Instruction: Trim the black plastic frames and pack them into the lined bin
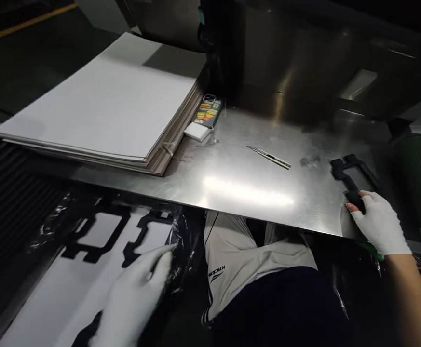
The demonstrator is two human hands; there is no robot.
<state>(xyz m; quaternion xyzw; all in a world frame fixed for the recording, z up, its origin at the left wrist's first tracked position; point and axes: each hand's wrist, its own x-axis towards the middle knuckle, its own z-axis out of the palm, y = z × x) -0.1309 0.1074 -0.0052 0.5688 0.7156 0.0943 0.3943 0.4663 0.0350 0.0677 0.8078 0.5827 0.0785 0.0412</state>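
My right hand [378, 221], in a white glove with bare fingertips, grips the lower end of a black cut-out frame [349, 179] at the right of the metal table. My left hand [138, 289], also gloved in white, is over a white sheet [51, 299] at the lower left. Its thumb and fingers curl toward each other beside a black frame piece [145, 233]; whether they hold its edge is hidden. Another black frame [103, 231] lies farther left on the sheet, with clear plastic around it.
A tall stack of white sheets [112, 96] covers the left of the metal table [232, 159]. Near it are a patterned phone [209, 112] and a small white block [196, 131]. A slim cutter [269, 157] lies mid-table. Dark machinery stands behind.
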